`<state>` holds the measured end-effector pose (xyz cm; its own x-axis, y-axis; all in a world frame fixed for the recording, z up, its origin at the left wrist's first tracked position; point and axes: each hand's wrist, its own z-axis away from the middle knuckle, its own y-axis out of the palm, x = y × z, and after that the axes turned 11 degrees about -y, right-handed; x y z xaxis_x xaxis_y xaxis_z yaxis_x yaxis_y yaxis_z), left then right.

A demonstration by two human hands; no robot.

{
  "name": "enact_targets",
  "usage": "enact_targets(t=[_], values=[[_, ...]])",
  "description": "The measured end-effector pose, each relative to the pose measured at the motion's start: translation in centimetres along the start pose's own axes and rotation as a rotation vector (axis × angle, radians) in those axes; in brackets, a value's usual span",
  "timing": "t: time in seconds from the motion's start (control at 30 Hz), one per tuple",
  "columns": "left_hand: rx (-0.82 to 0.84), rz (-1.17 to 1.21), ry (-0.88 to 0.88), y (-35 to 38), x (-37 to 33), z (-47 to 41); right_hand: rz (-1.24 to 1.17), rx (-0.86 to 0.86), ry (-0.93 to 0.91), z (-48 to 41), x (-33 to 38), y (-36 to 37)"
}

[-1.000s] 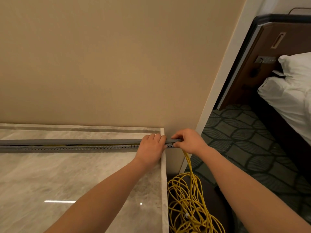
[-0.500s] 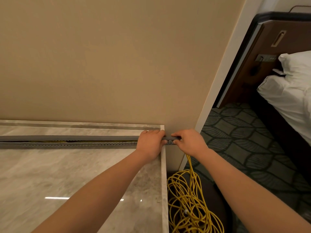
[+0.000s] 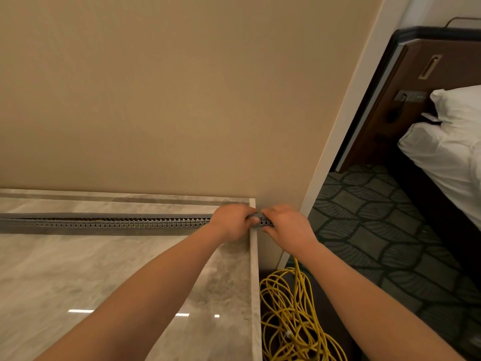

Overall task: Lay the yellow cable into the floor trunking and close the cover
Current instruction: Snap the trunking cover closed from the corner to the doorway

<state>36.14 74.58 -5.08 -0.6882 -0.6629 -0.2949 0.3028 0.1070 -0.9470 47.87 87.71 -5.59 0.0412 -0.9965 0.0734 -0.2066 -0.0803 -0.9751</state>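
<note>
A long grey trunking [image 3: 109, 223] with a row of slotted teeth lies across the marble surface [image 3: 78, 269], parallel to the beige wall. A thin dark gap runs along its top, with a hint of yellow inside. My left hand [image 3: 232, 223] and my right hand [image 3: 285, 229] both pinch the trunking's right end, which sticks out past the marble's edge. The yellow cable [image 3: 291, 319] drops from under my right hand into a loose tangled coil on the floor below.
The beige wall [image 3: 182, 100] rises right behind the trunking. The marble ends in a raised pale rim [image 3: 254, 282] on the right. Beyond it are patterned dark carpet [image 3: 390, 230], a wooden headboard [image 3: 406, 100] and a bed with white linen [image 3: 450, 152].
Both hands have closed in on the trunking's right end, the left one sliding a little to the right. The view has tilted slightly upward.
</note>
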Motion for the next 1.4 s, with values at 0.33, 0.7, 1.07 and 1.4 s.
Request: enact_targets(t=[0.33, 0.7, 1.07, 1.4], values=[[-0.194, -0.102, 0.065, 1.2, -0.1, 0.1, 0.034, 0.065, -0.1, -1.0, -1.3, -0.4], [-0.303, -0.287, 0.089, 2.3, -0.1, 0.5, 0.022, 0.047, -0.075, -1.1, -1.1, 0.1], [-0.493, -0.348, 0.146, 2.2, -0.1, 1.5, 0.102, 0.051, -0.108, -1.0, -1.0, 0.2], [-0.397, -0.266, 0.083, 2.0, -0.4, 1.7, 0.141, 0.058, -0.067, -0.8, -0.5, -0.4]])
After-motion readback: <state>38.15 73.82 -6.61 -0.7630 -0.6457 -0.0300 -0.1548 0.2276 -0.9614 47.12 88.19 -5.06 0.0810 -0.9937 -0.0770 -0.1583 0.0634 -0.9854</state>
